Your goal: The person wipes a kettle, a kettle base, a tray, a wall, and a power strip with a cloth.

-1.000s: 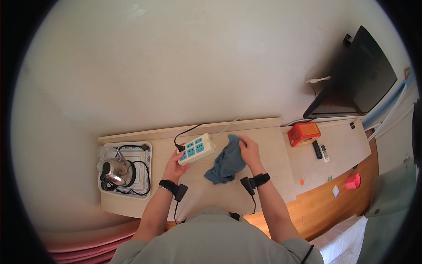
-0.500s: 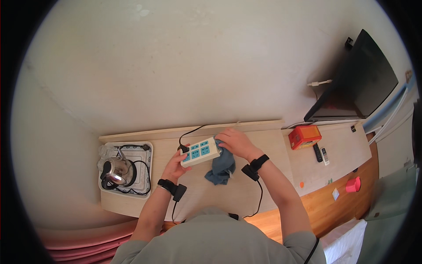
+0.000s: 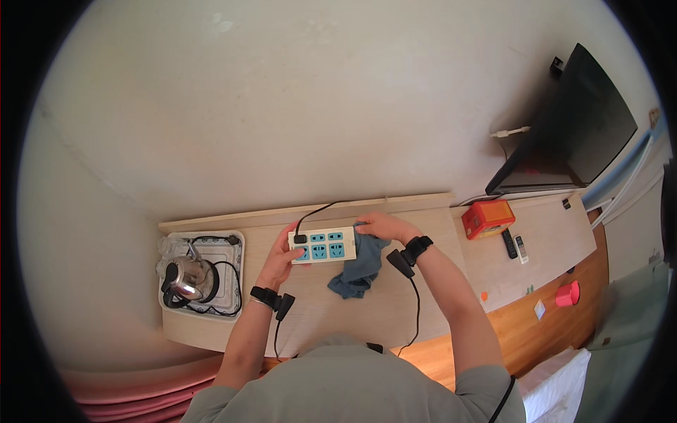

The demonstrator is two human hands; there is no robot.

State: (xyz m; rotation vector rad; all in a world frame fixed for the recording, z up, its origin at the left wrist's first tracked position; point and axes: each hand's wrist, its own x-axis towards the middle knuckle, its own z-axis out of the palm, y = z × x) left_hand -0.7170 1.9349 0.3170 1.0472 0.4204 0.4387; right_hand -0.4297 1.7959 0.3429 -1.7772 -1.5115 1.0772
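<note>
A white power strip (image 3: pixel 345 256) with blue sockets is held above the wooden desk, its socket face turned up. My left hand (image 3: pixel 281 255) grips its left end, thumb on the front. A black plug (image 3: pixel 301 239) sits in its upper left socket, with a black cable running off to the back. My right hand (image 3: pixel 381 227) is closed on a blue-grey cloth (image 3: pixel 365 262) at the strip's right end. The cloth hangs down toward the desk, and part of the right fingers is hidden by it.
At the left, a tray (image 3: pixel 238 271) bears a metal electric kettle (image 3: pixel 187 276) and its cord. To the right are a red box (image 3: pixel 488 219), two remote controls (image 3: pixel 509 244) and a television (image 3: pixel 575 130). A raised ledge (image 3: pixel 409 202) runs along the wall.
The power strip has turned to lie more level, its right end lower. My right hand has moved slightly right and down with the cloth, to the strip's right edge.
</note>
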